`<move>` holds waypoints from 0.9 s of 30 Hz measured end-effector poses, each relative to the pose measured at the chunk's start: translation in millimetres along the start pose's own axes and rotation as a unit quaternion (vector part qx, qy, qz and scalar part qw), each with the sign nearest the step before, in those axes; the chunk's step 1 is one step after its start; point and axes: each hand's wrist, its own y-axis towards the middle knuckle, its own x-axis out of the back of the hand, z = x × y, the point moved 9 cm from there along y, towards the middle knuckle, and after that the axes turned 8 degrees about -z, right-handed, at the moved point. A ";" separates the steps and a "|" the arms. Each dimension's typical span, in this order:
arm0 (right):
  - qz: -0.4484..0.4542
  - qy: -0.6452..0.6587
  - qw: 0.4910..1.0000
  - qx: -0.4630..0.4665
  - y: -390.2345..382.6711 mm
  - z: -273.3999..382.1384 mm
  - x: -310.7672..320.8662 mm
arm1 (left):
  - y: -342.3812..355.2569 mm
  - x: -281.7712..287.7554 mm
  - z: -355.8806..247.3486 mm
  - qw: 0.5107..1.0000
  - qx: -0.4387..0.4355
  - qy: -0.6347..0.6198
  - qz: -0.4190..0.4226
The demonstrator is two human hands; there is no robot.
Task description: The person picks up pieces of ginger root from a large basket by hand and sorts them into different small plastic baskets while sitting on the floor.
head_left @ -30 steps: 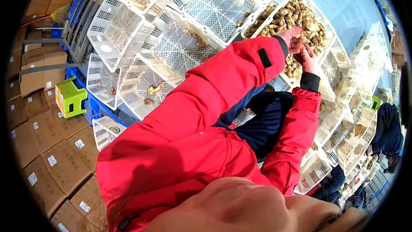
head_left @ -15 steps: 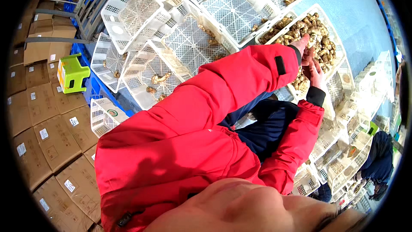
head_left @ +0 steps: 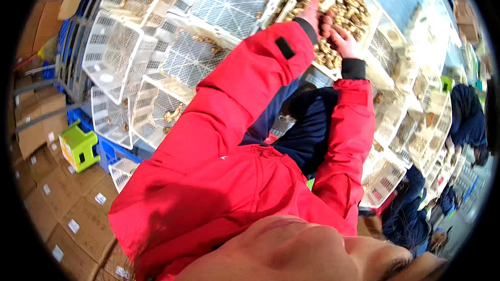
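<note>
My left hand (head_left: 312,13) is over a crate (head_left: 371,21) heaped with knobbly cream-and-brown mushrooms (head_left: 350,8), its forefinger stretched out among them. Close beside it, a little lower, my right hand (head_left: 342,42) has its fingers curled in toward the left one. Anything in the right fingers is too small and hidden to make out. Both forearms, in red sleeves with black cuffs, reach up from below. Left of the heaped crate, white mesh crates (head_left: 190,62) hold a few scattered mushrooms along their sides.
Cardboard cartons (head_left: 73,229) cover the left side, beside a green plastic stool (head_left: 78,145), a blue pallet (head_left: 109,148) and metal rails (head_left: 78,52). More white crates (head_left: 416,119) line the right, with people in dark clothing (head_left: 469,117) at the far right and lower right.
The whole view has shifted, so crates and hands sit further up and left than half a second ago. My hands stay close together over the mushroom pile.
</note>
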 end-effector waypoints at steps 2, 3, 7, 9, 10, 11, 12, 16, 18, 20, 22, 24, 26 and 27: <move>0.005 0.000 0.999 -0.039 -6.8 0.6 -2.9 | -2.0 0.8 -0.6 0.999 -0.025 0.017 0.016; 0.002 0.021 0.999 -0.050 -5.8 -2.3 -3.1 | -3.6 1.1 -1.1 0.999 -0.020 0.026 0.010; -0.008 -0.018 1.000 0.010 10.3 -20.1 11.8 | -11.5 -3.5 -12.3 0.999 -0.014 -0.011 0.050; 0.004 0.007 0.998 -0.062 5.9 -30.0 5.8 | -23.0 20.6 -51.8 0.992 -0.092 -0.035 0.078; -0.008 0.026 0.997 -0.066 2.7 -26.2 5.2 | -30.5 43.2 -76.8 0.990 -0.126 -0.040 0.055; -0.016 0.045 0.996 -0.073 -0.2 -26.6 3.8 | -38.4 73.0 -101.6 0.986 -0.159 -0.046 0.028; -0.003 0.038 0.997 -0.069 0.7 -28.6 5.9 | -49.8 104.7 -126.9 0.979 -0.200 -0.045 0.010; 0.020 0.066 0.995 -0.071 22.0 -52.1 14.5 | -139.5 304.5 -176.8 0.938 -0.271 -0.059 -0.210; 0.015 0.102 0.990 -0.097 18.3 -65.6 29.5 | -217.4 388.8 -138.5 0.852 -0.224 -0.073 -0.468; 0.026 0.041 0.997 -0.067 25.7 -58.3 12.9 | -294.2 507.4 -88.8 0.893 -0.252 -0.066 -0.367; 0.032 0.012 0.997 -0.073 24.0 -62.5 20.7 | -367.2 584.7 -7.4 0.804 -0.267 -0.153 -0.508; 0.072 0.046 0.993 -0.086 31.9 -71.0 7.6 | -454.9 666.9 80.4 0.687 -0.303 -0.260 -0.607; 0.068 0.071 0.992 -0.084 37.2 -81.3 13.7 | -478.6 708.1 156.0 0.706 -0.130 -0.379 -0.585; 0.079 0.085 0.991 -0.066 42.9 -86.0 26.6 | -462.5 708.6 172.3 0.783 -0.055 -0.309 -0.537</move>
